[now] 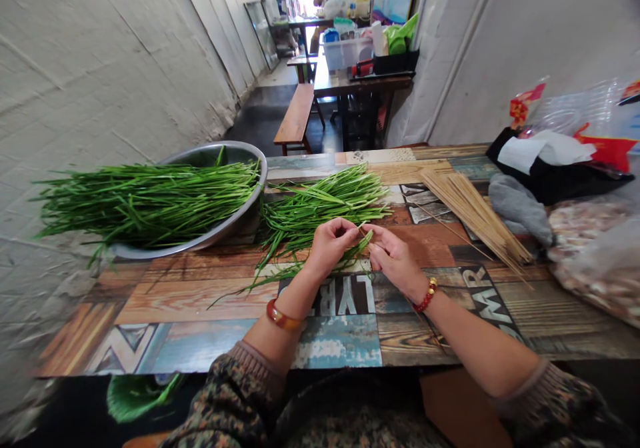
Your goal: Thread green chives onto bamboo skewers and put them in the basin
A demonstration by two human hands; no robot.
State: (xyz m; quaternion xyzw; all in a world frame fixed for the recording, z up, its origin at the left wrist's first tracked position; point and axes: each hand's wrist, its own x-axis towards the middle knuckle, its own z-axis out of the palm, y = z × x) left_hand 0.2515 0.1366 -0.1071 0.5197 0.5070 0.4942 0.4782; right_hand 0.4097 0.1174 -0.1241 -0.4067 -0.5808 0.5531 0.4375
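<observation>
My left hand (pixel 331 243) is closed in a pinch on the pale ends of a few garlic chives, whose green leaves trail under it to the left. My right hand (pixel 393 256) is closed too, fingertips almost meeting the left ones. A thin stick, apparently a bamboo skewer (pixel 434 331), slants out below the right wrist; its upper part is hidden by the hand. Just beyond both hands lies a loose pile of garlic chives (pixel 325 201). To the right rests a bundle of bamboo skewers (pixel 470 211), with one skewer apart beside it.
A metal basin (pixel 220 238) heaped with chives stands at left. On the right are a grey bag (pixel 517 208), a clear bag of pale pieces (pixel 595 255) and a black bag (pixel 537 175). Farther back are a bench (pixel 296 118), a table with containers, and a person.
</observation>
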